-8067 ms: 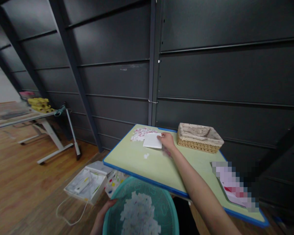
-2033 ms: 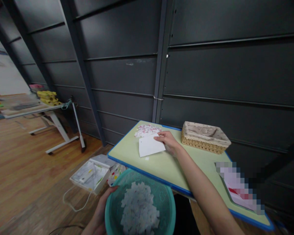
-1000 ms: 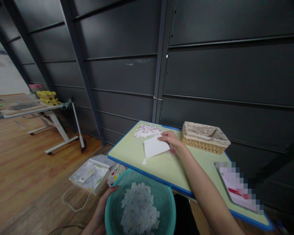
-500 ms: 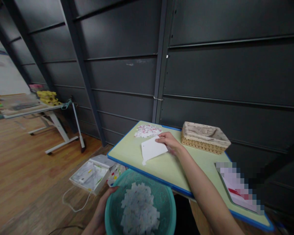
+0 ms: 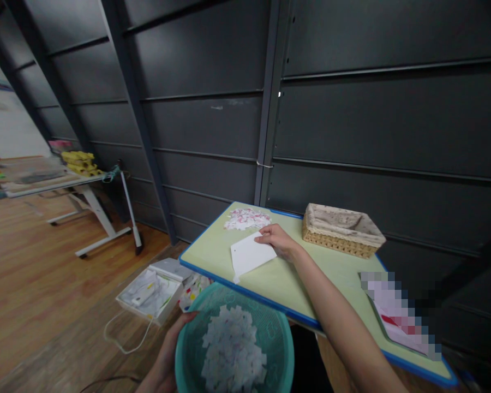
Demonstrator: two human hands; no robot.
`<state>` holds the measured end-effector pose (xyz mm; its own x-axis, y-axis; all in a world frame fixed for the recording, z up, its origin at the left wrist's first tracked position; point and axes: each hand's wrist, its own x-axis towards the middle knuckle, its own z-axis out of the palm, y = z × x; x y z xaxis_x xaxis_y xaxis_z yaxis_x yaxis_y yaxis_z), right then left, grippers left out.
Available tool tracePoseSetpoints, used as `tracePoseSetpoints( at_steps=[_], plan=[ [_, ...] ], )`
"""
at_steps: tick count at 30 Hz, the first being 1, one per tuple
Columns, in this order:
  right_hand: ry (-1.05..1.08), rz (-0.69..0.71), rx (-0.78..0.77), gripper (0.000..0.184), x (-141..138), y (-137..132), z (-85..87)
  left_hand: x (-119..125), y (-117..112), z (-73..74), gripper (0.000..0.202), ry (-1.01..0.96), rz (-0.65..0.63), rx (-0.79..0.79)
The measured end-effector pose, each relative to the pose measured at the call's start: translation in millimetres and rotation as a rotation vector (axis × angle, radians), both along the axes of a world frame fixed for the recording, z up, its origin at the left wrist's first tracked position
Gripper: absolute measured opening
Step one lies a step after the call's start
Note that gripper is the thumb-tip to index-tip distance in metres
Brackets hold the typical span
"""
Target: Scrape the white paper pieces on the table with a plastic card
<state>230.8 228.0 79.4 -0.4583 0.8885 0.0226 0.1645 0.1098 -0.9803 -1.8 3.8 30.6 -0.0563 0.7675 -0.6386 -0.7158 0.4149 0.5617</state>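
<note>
My right hand (image 5: 279, 241) is closed on a flat white card (image 5: 251, 254), held over the table near its front edge. The card has a small dark hole near one corner, and a little white scrap hangs at its lower tip. Behind it on the table lies a pile of white and pink paper scraps (image 5: 247, 218). My left hand (image 5: 174, 341) grips the left rim of a green mesh basket (image 5: 276, 341), its thumb over the edge and its other fingers hidden. Many white paper scraps (image 5: 234, 349) lie inside the basket.
The pale green table (image 5: 204, 254) has a blue edge. A fabric-lined wicker basket (image 5: 343, 232) stands at its back right, and a partly blurred flat item (image 5: 399, 314) lies at the right. On the floor to the left sits an open white box (image 5: 151, 295) with a cord.
My right hand has moved the card slightly left and down, towards the table's front edge. The left hand and green basket have stayed in place.
</note>
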Motion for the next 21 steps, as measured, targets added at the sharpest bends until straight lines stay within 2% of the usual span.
tracePoseSetpoints(
  at_steps=[4, 8, 14, 21],
  plan=[
    [-0.034, 0.095, 0.043, 0.036, -5.2, -1.6, -0.8, 0.0, -0.6, 1.3, 0.006, -0.001, -0.012, 0.025],
    [0.015, 0.140, -0.028, 0.033, -9.7, -4.5, 1.7, 1.1, -0.1, 3.8, 0.007, 0.014, 0.001, 0.006],
    [0.200, -0.065, -0.102, 0.033, -3.6, 4.4, -2.6, 1.6, -0.3, 5.0, 0.007, 0.028, 0.004, 0.010],
    [0.250, -0.225, -0.022, 0.032, 0.9, 15.4, -11.2, 0.7, -0.6, 2.4, 0.008, 0.028, -0.013, 0.010]
  ],
)
